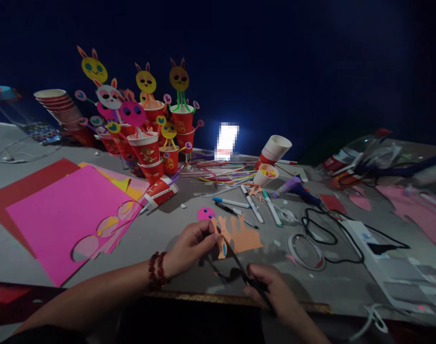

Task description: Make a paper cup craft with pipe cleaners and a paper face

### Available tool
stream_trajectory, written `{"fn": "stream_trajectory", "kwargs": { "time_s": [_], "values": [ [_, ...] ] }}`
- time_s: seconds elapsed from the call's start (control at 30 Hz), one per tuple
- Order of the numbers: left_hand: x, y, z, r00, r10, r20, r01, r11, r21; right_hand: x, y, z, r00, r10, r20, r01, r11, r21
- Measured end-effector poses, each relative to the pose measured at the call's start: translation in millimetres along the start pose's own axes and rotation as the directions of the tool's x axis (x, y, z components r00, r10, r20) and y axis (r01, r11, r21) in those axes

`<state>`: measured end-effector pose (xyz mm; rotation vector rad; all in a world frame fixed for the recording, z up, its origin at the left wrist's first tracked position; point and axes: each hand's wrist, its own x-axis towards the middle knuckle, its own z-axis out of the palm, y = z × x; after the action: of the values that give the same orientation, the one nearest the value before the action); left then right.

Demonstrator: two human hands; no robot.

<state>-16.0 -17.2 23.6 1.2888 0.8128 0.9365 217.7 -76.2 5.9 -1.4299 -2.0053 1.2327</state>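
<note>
Between the thumb and fingers of my left hand [194, 246] is a small orange paper cutout [222, 249] with a blue patch on it. My right hand [270, 289] is closed round the handles of black scissors [245, 274], whose blades reach up and left to the paper. Just beyond the fingertips lies a larger orange paper piece [245, 236] with a wavy, cut upper edge. A round pink paper face [206, 214] with blue eyes rests behind my left hand, partly covered by it.
Markers [252, 203] lie behind the orange paper. Pink paper sheets [67, 210] cover the left side, with red cups [144, 143] bearing paper rabbit figures behind. To the right are a tape roll [306, 252], a glue gun [297, 188], a black cable and a power strip [379, 263].
</note>
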Motion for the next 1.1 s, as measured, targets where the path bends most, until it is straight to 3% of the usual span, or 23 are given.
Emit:
{"fn": "stream_trajectory", "kwargs": {
  "time_s": [0.87,1.1],
  "values": [
    [2.3,-1.0,-0.9,1.000,0.017,0.007,-0.017,0.997,0.070,-3.8,9.0,0.5,1.000,0.028,0.003,-0.028,0.999,-0.018],
    [3.0,1.5,-0.1,0.999,-0.038,0.022,0.038,0.999,-0.019,-3.8,6.2,0.5,0.997,0.062,-0.048,-0.064,0.997,-0.044]
  ]
}}
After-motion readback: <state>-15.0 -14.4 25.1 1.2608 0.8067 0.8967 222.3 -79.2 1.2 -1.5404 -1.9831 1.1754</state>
